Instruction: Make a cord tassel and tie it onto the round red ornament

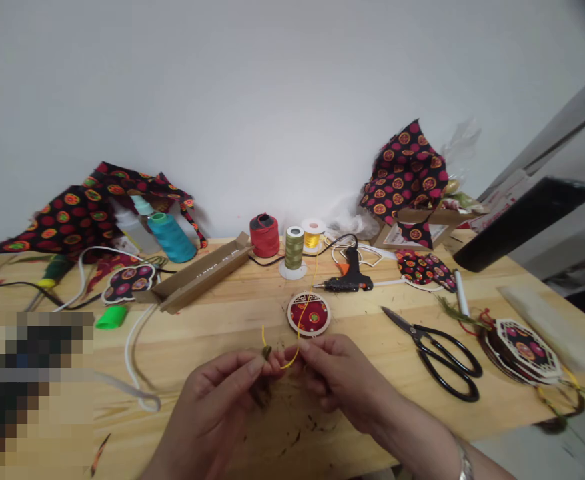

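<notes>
My left hand [229,387] is closed, pinching a small olive-green piece [267,351], perhaps of thread, between thumb and fingertips. A short end of yellow cord [263,335] stands up beside it. My right hand [335,373] is closed on the same yellow cord, which curves between the two hands. From there the cord runs up across a round pendant with red patterned fabric and a pale rim [293,319] toward a yellow spool [312,238]. The pendant lies flat on the table just beyond my fingers. Some fingertips of both hands are hidden.
Black-handled scissors [445,360] lie at the right, near stacked octagonal fabric pieces [526,350]. A glue gun [349,275], green spool [295,250], red thread cone [265,237] and cardboard tray [205,273] stand behind. White cable [131,353] winds at the left.
</notes>
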Tool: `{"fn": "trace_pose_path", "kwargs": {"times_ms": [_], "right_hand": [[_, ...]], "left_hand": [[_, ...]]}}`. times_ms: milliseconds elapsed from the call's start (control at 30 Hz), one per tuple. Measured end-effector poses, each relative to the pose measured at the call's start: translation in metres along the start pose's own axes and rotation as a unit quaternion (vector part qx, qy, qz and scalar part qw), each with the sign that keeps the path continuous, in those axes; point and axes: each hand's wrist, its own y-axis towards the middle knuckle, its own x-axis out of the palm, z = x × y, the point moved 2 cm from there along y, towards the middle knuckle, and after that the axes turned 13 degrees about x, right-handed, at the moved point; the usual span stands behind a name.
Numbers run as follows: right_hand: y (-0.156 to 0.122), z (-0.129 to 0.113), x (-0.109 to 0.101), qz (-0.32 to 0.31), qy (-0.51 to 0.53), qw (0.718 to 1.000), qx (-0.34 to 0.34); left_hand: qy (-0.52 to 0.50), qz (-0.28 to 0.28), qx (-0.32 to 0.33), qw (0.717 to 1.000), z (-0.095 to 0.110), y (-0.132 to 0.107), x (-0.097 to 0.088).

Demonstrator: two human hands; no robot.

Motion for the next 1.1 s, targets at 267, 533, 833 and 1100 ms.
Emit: {"fn": "trace_pose_path", "kwargs": {"times_ms": [267, 533, 833, 1100], "right_hand": [[0.008, -0.01, 0.002, -0.082, 0.054, 0.995, -0.003], [0.016, -0.01, -0.004, -0.076, 0.054, 0.996, 0.01], [0.02, -0.013, -0.007, -0.039, 0.06, 0.997, -0.009], [0.02, -0.022, -0.007, -0.013, 0.055, 0.997, -0.045]], "left_hand": [[0.054, -0.086, -0.019, 0.995, -0.003, -0.002, 0.001], [0.072, -0.138, -0.022, 0.988, -0.003, 0.003, 0.008], [0.082, -0.096, -0.04, 0.991, -0.006, 0.002, 0.003], [0.118, -0.04, -0.01, 0.992, 0.005, 0.0, -0.009]]}}
